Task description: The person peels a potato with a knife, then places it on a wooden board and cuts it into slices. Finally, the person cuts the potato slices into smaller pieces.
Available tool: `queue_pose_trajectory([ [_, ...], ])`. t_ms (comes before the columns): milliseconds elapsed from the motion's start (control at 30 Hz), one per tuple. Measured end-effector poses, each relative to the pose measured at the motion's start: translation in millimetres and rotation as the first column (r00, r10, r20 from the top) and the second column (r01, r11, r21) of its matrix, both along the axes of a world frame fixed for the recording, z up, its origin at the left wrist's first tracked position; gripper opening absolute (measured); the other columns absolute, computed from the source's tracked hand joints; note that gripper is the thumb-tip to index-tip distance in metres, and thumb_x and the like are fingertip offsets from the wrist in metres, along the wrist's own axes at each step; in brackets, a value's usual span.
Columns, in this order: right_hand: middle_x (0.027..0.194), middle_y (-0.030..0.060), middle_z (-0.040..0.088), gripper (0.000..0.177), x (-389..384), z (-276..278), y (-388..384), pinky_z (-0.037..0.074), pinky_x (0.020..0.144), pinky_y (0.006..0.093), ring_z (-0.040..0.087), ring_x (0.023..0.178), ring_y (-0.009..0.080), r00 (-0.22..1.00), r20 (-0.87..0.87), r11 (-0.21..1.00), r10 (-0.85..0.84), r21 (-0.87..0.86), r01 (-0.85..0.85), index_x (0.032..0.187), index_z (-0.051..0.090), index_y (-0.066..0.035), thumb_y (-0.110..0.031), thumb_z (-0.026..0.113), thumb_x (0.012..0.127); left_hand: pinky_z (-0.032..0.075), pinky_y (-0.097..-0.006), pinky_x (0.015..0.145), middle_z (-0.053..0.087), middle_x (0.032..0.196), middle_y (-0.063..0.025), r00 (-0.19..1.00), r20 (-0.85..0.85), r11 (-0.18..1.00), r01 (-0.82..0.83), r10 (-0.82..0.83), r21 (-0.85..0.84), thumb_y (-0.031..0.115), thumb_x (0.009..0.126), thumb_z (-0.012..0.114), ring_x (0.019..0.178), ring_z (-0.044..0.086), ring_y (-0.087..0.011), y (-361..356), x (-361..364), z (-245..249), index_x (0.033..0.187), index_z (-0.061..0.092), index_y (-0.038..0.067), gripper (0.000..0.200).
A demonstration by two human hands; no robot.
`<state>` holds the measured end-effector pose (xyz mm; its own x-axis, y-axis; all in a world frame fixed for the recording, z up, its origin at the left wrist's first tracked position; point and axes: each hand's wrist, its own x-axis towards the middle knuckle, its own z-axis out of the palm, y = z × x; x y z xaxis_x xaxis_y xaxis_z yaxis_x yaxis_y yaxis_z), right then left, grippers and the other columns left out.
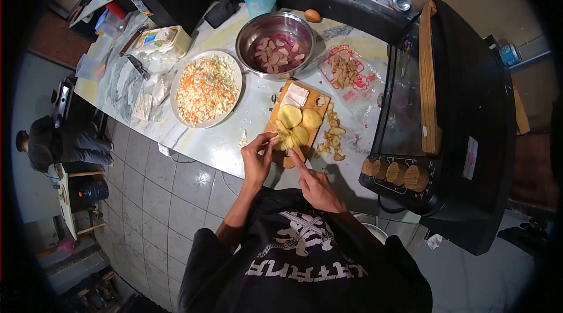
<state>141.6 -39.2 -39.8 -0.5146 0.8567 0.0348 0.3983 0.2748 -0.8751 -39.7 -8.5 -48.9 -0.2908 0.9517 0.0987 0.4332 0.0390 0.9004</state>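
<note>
Pale yellow potato flesh sits pinched between my left fingers. They are closed on a small potato piece at the near end of the wooden cutting board. My right hand is wrapped shut round the handle of the knife.

The knife's long axis runs diagonally from my right fist, close to my body, up and to the left. Its tip points away from me at the potato piece and at my left fingertips. The blade is thin and partly blurred, so I cannot tell which way the edge faces.

As I judge it, the main risk is that closeness. The tip ends just beside my left fingers, and a wet, rounded piece could roll or slip and bring the steel onto them. The piece also lies near the tabletop edge, so a slip could send it to the tiled floor.

Farther up the board lie peeled potato halves, with peelings beside it. Beyond are a steel bowl and a plate of chopped vegetables.
</note>
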Motion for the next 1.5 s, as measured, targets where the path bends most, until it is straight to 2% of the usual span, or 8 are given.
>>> queue_pose_trajectory([
  [300,0.072,0.025,0.058,0.08,-2,2,0,0.045,0.059,0.0451,0.059,0.064,0.0394,1.0,0.017,1.0,0.01,-0.01,-0.01,0.15,0.02,-0.014,0.01,0.047,0.079,0.053,-0.0293,0.071,0.07,0.088,-0.0146,0.995,-0.095,0.998,-0.013,0.019,0.069,-0.003,0.081,0.068,0.077,0.069,-0.0199,-1,-1,-6,0.095,0.068,-0.002,0.014],
  [367,0.086,0.0262,0.063,0.081,-1,3,-1,0.047,0.061,0.0443,0.06,0.066,0.0398,0.997,0.068,0.999,0.036,-0.023,-0.034,0.15,0.019,-0.014,0.011,0.046,0.078,0.053,-0.0293,0.071,0.07,0.088,-0.0146,0.995,-0.093,0.996,-0.018,0.027,0.092,-0.004,0.08,0.068,0.077,0.069,-0.0203,-2,-2,-8,0.094,0.068,-0.002,0.014],
  [467,0.066,0.0181,0.053,0.08,-3,2,-3,0.045,0.063,0.0425,0.056,0.062,0.0342,1.0,0.014,1.0,0.007,0.009,-0.007,0.15,0.022,-0.013,0.011,0.048,0.078,0.052,-0.0289,0.072,0.07,0.087,-0.0147,0.994,-0.106,0.993,-0.021,0.033,0.113,-0.006,0.08,0.067,0.078,0.069,-0.0203,-3,-3,-10,0.094,0.069,-0.002,0.015],
  [700,0.071,0.0209,0.056,0.08,-4,-4,-5,0.046,0.062,0.0432,0.058,0.063,0.0351,0.999,-0.038,0.999,0.026,0.024,-0.025,0.15,0.021,-0.011,0.011,0.048,0.078,0.052,-0.0281,0.072,0.07,0.088,-0.0151,0.994,-0.107,0.988,-0.008,0.024,0.151,-0.011,0.078,0.065,0.08,0.069,-0.0207,-5,-3,-6,0.094,0.069,-0.002,0.019],
  [1100,0.069,0.0247,0.057,0.08,-4,2,-8,0.046,0.062,0.0462,0.059,0.065,0.0386,0.988,0.144,0.998,0.06,-0.032,-0.056,0.15,0.018,-0.011,0.01,0.047,0.079,0.053,-0.0281,0.073,0.071,0.089,-0.0138,0.992,-0.123,0.986,-0.009,0.029,0.166,-0.012,0.076,0.065,0.081,0.069,-0.0207,-8,-4,-8,0.096,0.069,-0.001,0.023],
  [1167,0.093,0.0259,0.064,0.084,-3,10,-7,0.05,0.061,0.0481,0.062,0.066,0.0408,0.98,0.186,0.997,0.07,-0.038,-0.064,0.151,0.012,-0.019,0.008,0.049,0.081,0.053,-0.0281,0.074,0.071,0.09,-0.0137,0.991,-0.128,0.987,-0.004,0.025,0.158,-0.013,0.076,0.064,0.081,0.069,-0.0206,-8,-4,-7,0.096,0.069,-0.001,0.024],
  [1267,0.066,0.0246,0.056,0.082,-4,13,-7,0.046,0.06,0.0469,0.059,0.062,0.0398,0.98,0.191,0.998,0.051,-0.03,-0.046,0.151,0.017,-0.013,0.009,0.049,0.079,0.053,-0.0281,0.074,0.071,0.092,-0.0138,0.991,-0.132,0.988,0.009,0.012,0.156,-0.016,0.074,0.062,0.084,0.07,-0.0212,-9,-4,-6,0.097,0.069,-0.001,0.029],
  [1500,0.066,0.0246,0.056,0.083,-5,10,-10,0.047,0.061,0.0481,0.06,0.064,0.0401,0.963,0.265,0.998,0.045,-0.049,-0.033,0.151,0.016,-0.016,0.008,0.049,0.079,0.053,-0.0297,0.077,0.07,0.094,-0.0147,0.992,-0.128,0.99,0.019,-0.001,0.14,-0.021,0.068,0.057,0.088,0.069,-0.0249,-10,-5,-7,0.1,0.068,-0.001,0.038],
])
